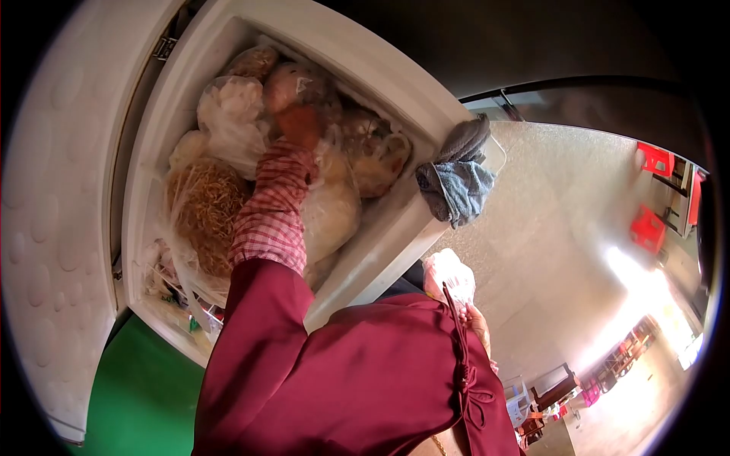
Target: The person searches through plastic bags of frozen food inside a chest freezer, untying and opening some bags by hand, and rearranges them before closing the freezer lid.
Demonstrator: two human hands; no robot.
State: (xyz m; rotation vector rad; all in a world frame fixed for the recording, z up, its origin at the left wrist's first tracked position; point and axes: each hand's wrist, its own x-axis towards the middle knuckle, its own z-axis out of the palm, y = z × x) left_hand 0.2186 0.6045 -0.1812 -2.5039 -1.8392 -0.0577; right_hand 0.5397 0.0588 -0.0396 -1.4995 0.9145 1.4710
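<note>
Right hand (477, 322), holding bag (449, 275), pinkish-white, rounded

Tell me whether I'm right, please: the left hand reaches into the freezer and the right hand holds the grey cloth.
The head view shows the right hand holding a pale bag, not the grey cloth; the left hand does reach into the freezer.

Bags (232, 114) lie in the freezer (380, 68); its lid (57, 152) is left of it; a cloth (456, 186) (bunched up) sits on its right corner.
</note>
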